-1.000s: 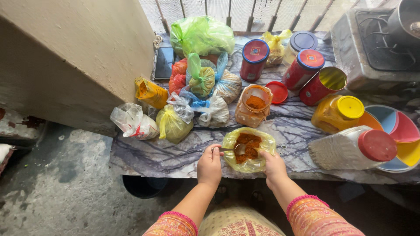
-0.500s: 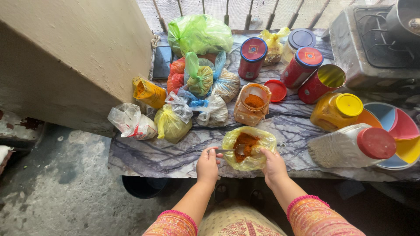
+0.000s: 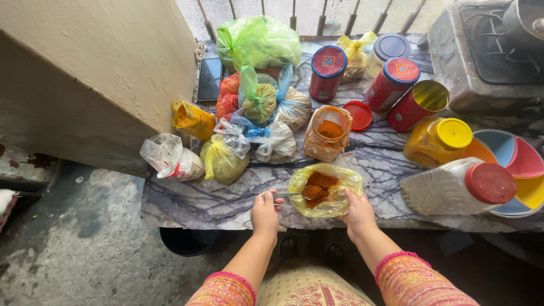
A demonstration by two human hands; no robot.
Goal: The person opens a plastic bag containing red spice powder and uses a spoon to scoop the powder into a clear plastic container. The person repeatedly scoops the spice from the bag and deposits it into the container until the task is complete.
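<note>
My left hand [image 3: 265,212] pinches the handle of a metal spoon [image 3: 300,194] whose bowl carries a heap of orange-red powder inside an open yellow plastic bag [image 3: 326,190]. My right hand [image 3: 358,212] grips that bag's right edge and keeps its mouth wide. The bag sits at the near edge of the marble-patterned counter [image 3: 198,201]. Just beyond it stands an open clear jar [image 3: 327,134] partly filled with the same orange powder, its red lid [image 3: 358,115] lying beside it.
Several knotted plastic bags [image 3: 258,105] of spices crowd the left. Red canisters [image 3: 391,84], a yellow jar [image 3: 439,140], a big red-capped jar [image 3: 459,187] on its side and coloured bowls [image 3: 515,164] fill the right. A stove [image 3: 487,51] stands far right, a phone [image 3: 209,79] by the wall.
The spoon has dug into the powder and now holds a heap of it. My left hand has drawn slightly back and left. My right hand still holds the bag.
</note>
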